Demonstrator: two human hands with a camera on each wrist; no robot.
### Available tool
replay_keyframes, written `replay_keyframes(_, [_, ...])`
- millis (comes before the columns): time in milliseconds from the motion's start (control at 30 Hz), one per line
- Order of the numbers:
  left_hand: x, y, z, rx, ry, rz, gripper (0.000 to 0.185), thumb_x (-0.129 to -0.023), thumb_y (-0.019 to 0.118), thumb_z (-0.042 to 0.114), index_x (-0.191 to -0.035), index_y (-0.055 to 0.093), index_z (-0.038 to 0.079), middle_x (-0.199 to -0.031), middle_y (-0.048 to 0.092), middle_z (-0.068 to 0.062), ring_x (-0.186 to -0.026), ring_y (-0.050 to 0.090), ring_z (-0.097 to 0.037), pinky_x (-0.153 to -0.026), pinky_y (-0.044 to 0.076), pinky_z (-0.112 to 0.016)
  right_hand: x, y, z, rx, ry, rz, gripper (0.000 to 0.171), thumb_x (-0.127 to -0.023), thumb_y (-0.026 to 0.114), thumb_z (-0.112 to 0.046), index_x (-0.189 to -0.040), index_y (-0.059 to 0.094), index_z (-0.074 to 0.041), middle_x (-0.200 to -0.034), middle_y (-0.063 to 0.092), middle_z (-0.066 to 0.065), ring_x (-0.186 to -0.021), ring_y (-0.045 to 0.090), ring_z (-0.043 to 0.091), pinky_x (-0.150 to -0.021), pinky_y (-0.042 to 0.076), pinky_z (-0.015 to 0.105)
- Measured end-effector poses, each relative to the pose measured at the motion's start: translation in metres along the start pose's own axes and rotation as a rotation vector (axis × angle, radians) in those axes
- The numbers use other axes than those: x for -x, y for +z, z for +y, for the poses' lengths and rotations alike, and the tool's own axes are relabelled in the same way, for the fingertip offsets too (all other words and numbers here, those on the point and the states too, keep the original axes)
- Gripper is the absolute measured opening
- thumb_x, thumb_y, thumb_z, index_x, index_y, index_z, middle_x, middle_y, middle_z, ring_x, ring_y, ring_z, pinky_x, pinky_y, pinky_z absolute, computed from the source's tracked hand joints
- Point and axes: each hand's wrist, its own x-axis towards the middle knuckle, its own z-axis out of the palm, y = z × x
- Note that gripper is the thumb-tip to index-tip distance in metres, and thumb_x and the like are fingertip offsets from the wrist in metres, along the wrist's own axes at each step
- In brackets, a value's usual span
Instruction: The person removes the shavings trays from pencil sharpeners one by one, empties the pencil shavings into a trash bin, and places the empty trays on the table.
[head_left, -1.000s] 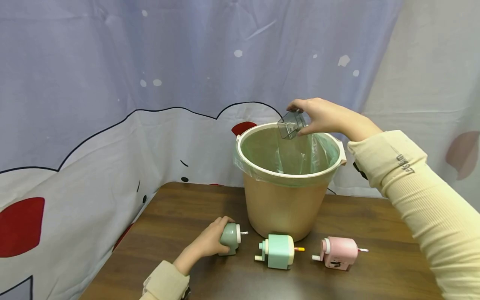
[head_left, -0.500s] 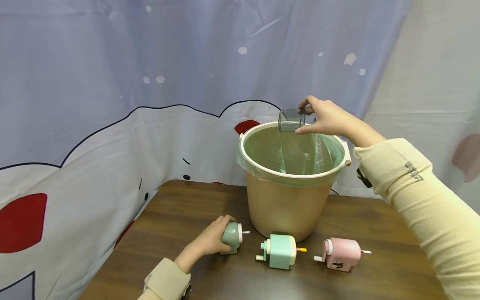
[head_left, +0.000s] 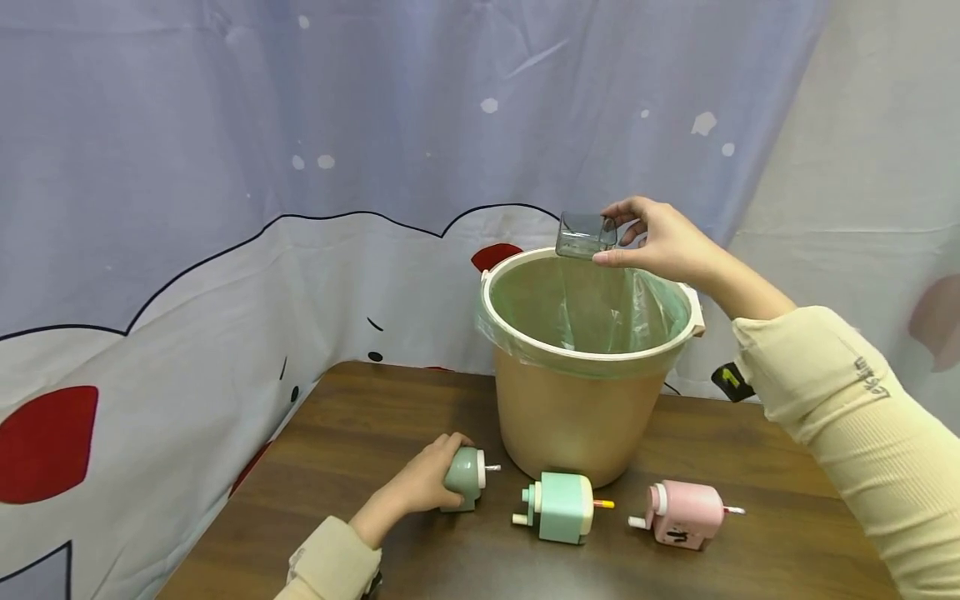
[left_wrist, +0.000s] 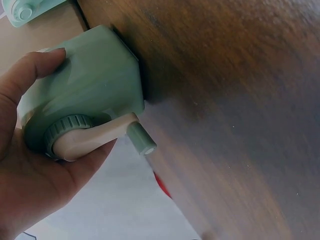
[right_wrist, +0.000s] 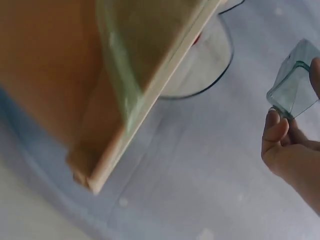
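Observation:
My left hand (head_left: 423, 477) grips a dark green crank pencil sharpener (left_wrist: 95, 75) on the table, thumb on one side of its body; its beige crank (left_wrist: 100, 137) points away from the palm. A whitish pencil end sticks out of its front in the head view. Above the bin's rim, my right hand (head_left: 667, 242) pinches a clear grey plastic shavings drawer (head_left: 577, 236) between thumb and fingers. In the right wrist view the same drawer (right_wrist: 295, 85) sits at the right edge. Beneath it stands a tan bin (head_left: 573, 417) lined with a thin green bag.
A mint green sharpener (head_left: 564, 508) with an orange-yellow pencil end stands in front of the bin. To its right is a pink sharpener (head_left: 686, 512) holding a pale pencil. Behind the wooden table (head_left: 375, 417) hangs a patterned curtain (head_left: 375, 292).
My right hand has turned the drawer from a downward tilt to nearly level and shifted slightly right. My left hand stays on the dark green sharpener.

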Motion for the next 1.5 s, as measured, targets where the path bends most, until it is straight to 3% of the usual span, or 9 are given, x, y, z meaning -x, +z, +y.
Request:
replay_keyframes(100, [0.001,0.0,-0.001,0.0,-0.011,-0.005,0.069,-0.063,0.078,0.002,-0.124,0.046,0.001,-0.105,0.053,-0.012,-0.089,0.051,-0.023,-0.07,0.047,-0.037,0.012,0.007,-0.007,-0.074,0.02,0.023,0.057,-0.084,0.07,-0.02,-0.132,0.047,-0.002,-0.127,0.052,0.015,-0.092,0.053,0.012,-0.069,0.041,0.016])
replay_keyframes(233, [0.002,0.0,-0.003,0.0,-0.019,-0.01,0.068,-0.063,0.078,0.002,-0.124,0.046,0.002,-0.106,0.052,-0.012,-0.09,0.051,-0.024,-0.07,0.047,-0.039,0.031,0.02,-0.018,-0.142,0.0,0.03,0.057,-0.084,0.07,-0.019,-0.133,0.046,-0.004,-0.126,0.052,0.013,-0.085,0.052,0.002,-0.068,0.043,0.016])
replay_keyframes(467, [0.0,-0.001,-0.004,-0.01,0.001,-0.002,0.068,-0.063,0.078,0.002,-0.123,0.046,0.002,-0.105,0.052,-0.012,-0.09,0.05,-0.023,-0.07,0.046,-0.037,0.057,0.04,-0.037,-0.182,-0.072,0.053,0.056,-0.081,0.074,-0.015,-0.129,0.05,-0.003,-0.12,0.056,0.012,-0.085,0.052,0.009,-0.07,0.042,0.015])
replay_keyframes(733, [0.002,-0.001,-0.004,0.0,0.002,-0.009,0.068,-0.064,0.078,0.002,-0.124,0.046,0.001,-0.106,0.052,-0.012,-0.09,0.05,-0.022,-0.07,0.046,-0.036,0.075,0.066,-0.046,-0.226,-0.147,0.021,0.053,-0.079,0.075,-0.014,-0.125,0.051,-0.004,-0.115,0.059,0.012,-0.083,0.053,0.015,-0.062,0.041,0.02])
replay_keyframes(1033, [-0.002,-0.003,-0.007,-0.02,0.029,-0.01,0.067,-0.066,0.081,0.005,-0.124,0.046,0.002,-0.107,0.052,-0.013,-0.092,0.051,-0.023,-0.074,0.047,-0.039,0.091,0.124,-0.035,-0.345,-0.18,-0.044,0.057,-0.078,0.076,-0.01,-0.126,0.046,0.0,-0.115,0.055,0.014,-0.082,0.052,0.014,-0.064,0.043,0.021])
replay_keyframes(1167, [-0.002,-0.003,-0.008,-0.042,0.062,-0.015,0.067,-0.067,0.082,0.008,-0.123,0.047,0.001,-0.106,0.052,-0.013,-0.092,0.051,-0.023,-0.076,0.046,-0.038,0.099,0.154,-0.026,-0.389,-0.161,-0.106,0.057,-0.078,0.076,-0.016,-0.125,0.046,-0.003,-0.112,0.055,0.012,-0.082,0.052,0.013,-0.064,0.043,0.022])
replay_keyframes(1333, [0.0,-0.005,-0.008,-0.011,0.134,0.012,0.067,-0.064,0.083,0.005,-0.122,0.049,-0.001,-0.115,0.052,-0.017,-0.104,0.053,-0.03,-0.087,0.045,-0.044,0.107,0.184,-0.017,-0.515,-0.149,-0.261,0.057,-0.079,0.074,-0.019,-0.124,0.046,0.001,-0.101,0.055,0.013,-0.079,0.051,0.011,-0.064,0.043,0.019])
replay_keyframes(1500, [0.0,-0.008,-0.006,0.016,0.107,0.01,0.051,-0.078,0.074,0.018,-0.119,0.049,0.002,-0.108,0.053,-0.013,-0.096,0.052,-0.022,-0.08,0.047,-0.037,0.113,0.208,-0.011,-0.624,-0.137,-0.384,0.06,-0.081,0.072,-0.019,-0.126,0.042,0.006,-0.105,0.054,0.015,-0.081,0.051,0.011,-0.067,0.047,0.019])
